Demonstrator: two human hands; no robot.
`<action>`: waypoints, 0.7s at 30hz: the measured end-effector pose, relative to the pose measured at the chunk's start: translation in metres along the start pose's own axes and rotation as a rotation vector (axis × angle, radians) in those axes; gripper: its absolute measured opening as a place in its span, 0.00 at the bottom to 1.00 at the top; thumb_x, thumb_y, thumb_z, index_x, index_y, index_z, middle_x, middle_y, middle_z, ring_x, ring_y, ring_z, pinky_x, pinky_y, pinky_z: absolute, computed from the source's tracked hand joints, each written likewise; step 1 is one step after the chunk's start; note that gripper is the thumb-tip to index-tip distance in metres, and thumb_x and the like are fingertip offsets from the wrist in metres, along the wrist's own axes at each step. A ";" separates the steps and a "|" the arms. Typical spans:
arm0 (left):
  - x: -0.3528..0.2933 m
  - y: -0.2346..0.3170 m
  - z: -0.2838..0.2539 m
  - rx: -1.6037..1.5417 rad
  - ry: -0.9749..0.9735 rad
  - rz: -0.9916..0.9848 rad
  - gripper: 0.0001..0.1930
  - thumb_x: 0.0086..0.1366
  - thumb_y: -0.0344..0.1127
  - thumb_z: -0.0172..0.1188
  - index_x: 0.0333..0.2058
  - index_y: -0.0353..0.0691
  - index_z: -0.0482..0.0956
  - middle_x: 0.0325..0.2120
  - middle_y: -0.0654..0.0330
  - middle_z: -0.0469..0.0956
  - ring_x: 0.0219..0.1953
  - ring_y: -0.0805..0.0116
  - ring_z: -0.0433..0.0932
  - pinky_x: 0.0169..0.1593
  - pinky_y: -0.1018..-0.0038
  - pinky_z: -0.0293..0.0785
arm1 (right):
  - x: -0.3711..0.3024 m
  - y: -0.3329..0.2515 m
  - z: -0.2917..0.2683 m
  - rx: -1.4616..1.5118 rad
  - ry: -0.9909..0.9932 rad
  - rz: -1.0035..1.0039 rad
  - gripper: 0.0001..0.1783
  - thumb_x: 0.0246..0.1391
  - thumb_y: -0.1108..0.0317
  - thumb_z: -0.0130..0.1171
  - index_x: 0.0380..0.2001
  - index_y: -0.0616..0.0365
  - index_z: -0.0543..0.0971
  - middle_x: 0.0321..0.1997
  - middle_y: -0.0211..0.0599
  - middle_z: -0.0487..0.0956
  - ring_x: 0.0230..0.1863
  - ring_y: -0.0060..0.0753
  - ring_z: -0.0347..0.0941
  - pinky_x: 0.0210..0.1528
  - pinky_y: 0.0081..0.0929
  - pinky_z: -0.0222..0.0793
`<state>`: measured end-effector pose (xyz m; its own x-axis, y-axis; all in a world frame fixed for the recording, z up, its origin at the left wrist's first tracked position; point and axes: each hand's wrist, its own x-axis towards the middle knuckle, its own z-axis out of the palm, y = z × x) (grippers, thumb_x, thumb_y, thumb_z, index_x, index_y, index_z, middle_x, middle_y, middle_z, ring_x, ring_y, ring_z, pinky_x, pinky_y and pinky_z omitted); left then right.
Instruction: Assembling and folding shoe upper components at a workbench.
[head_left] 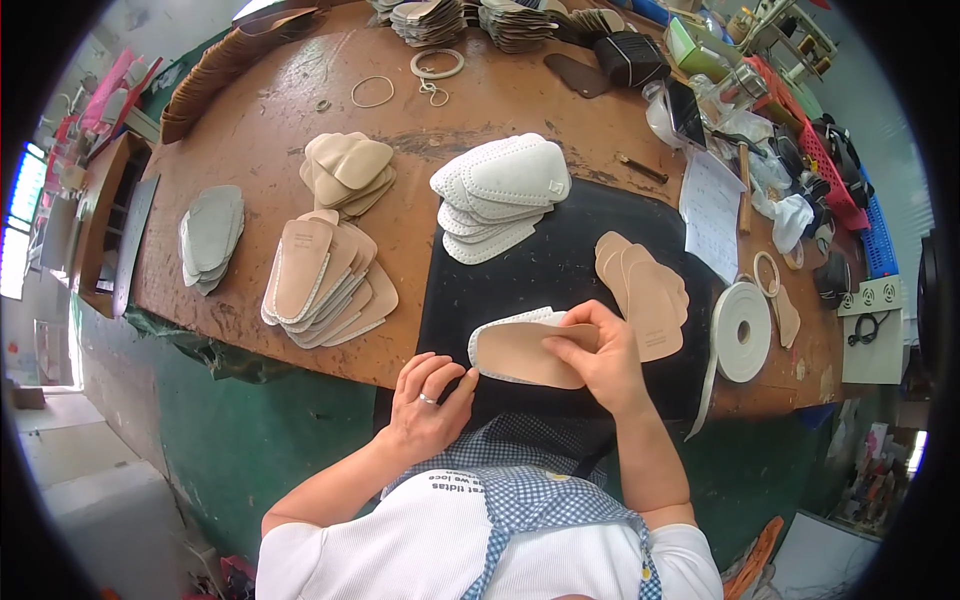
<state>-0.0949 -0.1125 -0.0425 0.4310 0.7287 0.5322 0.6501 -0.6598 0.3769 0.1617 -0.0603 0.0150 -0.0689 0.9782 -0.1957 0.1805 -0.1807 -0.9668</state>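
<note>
My right hand (605, 355) pinches a tan insole (520, 355) between thumb and fingers at its right end. The insole lies over a white piece with a stitched edge (486, 328), which shows along its upper and left rim. At the left end, my left hand (432, 400), wearing a ring, has curled fingers, with thumb and fingertip closed at the edge of the layered insole. Both hands are above a black mat (450, 300). Beyond them rests a fanned stack of white stitched insoles (505, 195); to the right is a fan of tan insoles (645, 300).
Left on the brown table (400, 110) are stacks of tan-topped insoles (325, 280), tan pieces (348, 170) and grey-white pieces (211, 235). A white tape roll (742, 332), paper sheet (712, 215) and hammer (744, 190) lie right. More stacks stand at the far edge.
</note>
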 end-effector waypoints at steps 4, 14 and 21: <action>-0.001 0.001 0.000 0.022 0.000 -0.008 0.26 0.47 0.25 0.71 0.49 0.39 0.84 0.47 0.55 0.74 0.55 0.52 0.72 0.61 0.51 0.73 | 0.002 0.010 0.005 -0.049 -0.021 0.011 0.11 0.56 0.75 0.72 0.37 0.59 0.78 0.34 0.31 0.85 0.37 0.19 0.80 0.40 0.19 0.75; 0.008 0.000 -0.007 0.051 -0.137 0.022 0.21 0.52 0.25 0.67 0.48 0.37 0.83 0.60 0.58 0.78 0.63 0.54 0.72 0.68 0.54 0.66 | 0.005 0.006 0.005 -0.106 -0.032 0.002 0.11 0.55 0.75 0.72 0.37 0.60 0.78 0.34 0.33 0.85 0.37 0.18 0.81 0.41 0.20 0.78; 0.016 0.002 -0.015 0.048 -0.198 0.029 0.17 0.54 0.26 0.67 0.45 0.36 0.84 0.58 0.60 0.81 0.62 0.57 0.74 0.70 0.54 0.63 | 0.004 0.007 -0.017 -0.202 0.098 -0.032 0.14 0.54 0.76 0.72 0.41 0.62 0.79 0.33 0.30 0.83 0.33 0.19 0.79 0.39 0.19 0.77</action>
<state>-0.0964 -0.1048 -0.0222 0.5617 0.7346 0.3807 0.6628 -0.6749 0.3244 0.1790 -0.0558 0.0099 0.0166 0.9902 -0.1389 0.3734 -0.1350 -0.9178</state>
